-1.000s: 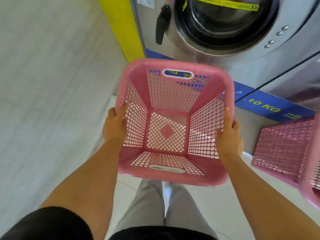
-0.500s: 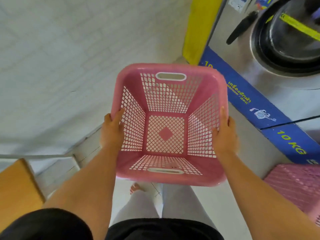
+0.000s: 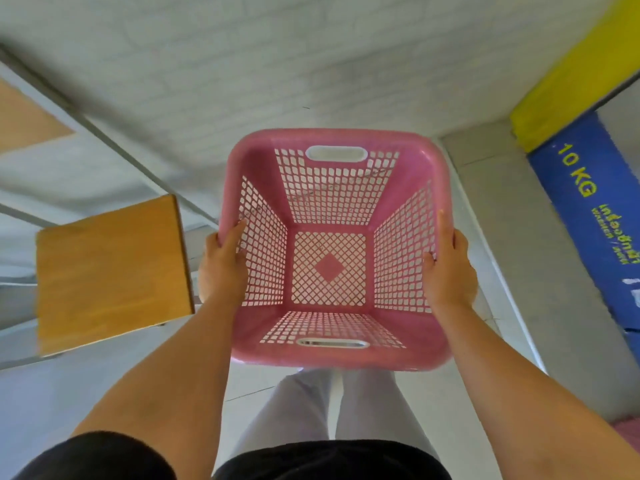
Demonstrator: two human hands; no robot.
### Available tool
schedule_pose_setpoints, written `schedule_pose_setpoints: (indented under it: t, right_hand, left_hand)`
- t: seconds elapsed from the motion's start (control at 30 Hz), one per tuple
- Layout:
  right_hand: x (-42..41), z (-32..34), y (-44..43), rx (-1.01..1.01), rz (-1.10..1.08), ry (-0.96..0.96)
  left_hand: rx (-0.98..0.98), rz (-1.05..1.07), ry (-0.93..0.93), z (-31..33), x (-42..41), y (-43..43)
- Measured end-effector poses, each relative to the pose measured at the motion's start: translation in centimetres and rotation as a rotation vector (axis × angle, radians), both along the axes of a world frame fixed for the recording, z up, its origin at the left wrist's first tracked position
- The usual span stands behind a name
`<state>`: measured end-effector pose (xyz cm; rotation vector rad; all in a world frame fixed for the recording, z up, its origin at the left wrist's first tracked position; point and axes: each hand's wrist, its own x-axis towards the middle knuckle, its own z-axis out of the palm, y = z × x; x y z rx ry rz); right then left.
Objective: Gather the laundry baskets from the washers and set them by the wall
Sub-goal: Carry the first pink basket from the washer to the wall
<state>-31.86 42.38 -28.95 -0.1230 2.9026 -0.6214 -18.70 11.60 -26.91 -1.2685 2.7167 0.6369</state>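
I hold an empty pink lattice laundry basket point(image 3: 332, 188) level in front of me, above my legs. My left hand point(image 3: 221, 268) grips its left rim with the thumb inside. On the opposite rim, my right hand point(image 3: 450, 271) grips the same way. Behind the basket stands the white brick wall point(image 3: 311, 64). A sliver of a second pink basket point(image 3: 628, 431) shows at the right edge.
A wooden-topped stool or small table point(image 3: 110, 271) with a metal frame stands to the left by the wall. At the right is the washer base with a blue "10 KG" band point(image 3: 588, 209) and a yellow column point(image 3: 568, 74). Pale floor tiles point(image 3: 249, 386) lie below.
My view and the basket have swung left, away from the washer door toward the white wall. The wooden top has come into sight; the second basket has slid almost out of view.
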Motion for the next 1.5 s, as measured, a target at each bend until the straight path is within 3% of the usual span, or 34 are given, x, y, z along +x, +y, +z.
schedule_pose_setpoints:
  t: [0.27, 0.67, 1.03, 1.3, 1.5]
  right_hand:
    - [-2.0, -4.5, -7.8, 0.023, 0.15, -0.003]
    - [-9.4, -14.6, -15.7, 0.063, 0.324, 0.003]
    - [-11.4, -23.9, -19.2, 0.037, 0.321, 0.026]
    - [-12.4, -25.7, -20.6, 0.029, 0.334, 0.045]
    - [-12.4, -25.7, -20.9, 0.21, 0.376, 0.025]
  left_hand:
    - [0.0, 0.189, -0.064, -3.9, 2.9, -4.8]
    - [0.01, 0.39, -0.132, -14.2, -0.2, -9.0]
    - [0.017, 0.366, -0.155, -24.1, -3.6, -13.3]
    - [0.022, 0.393, -0.12, -26.3, -4.3, -14.2]
    - [0.065, 0.483, -0.123, -25.2, -5.2, -13.4]
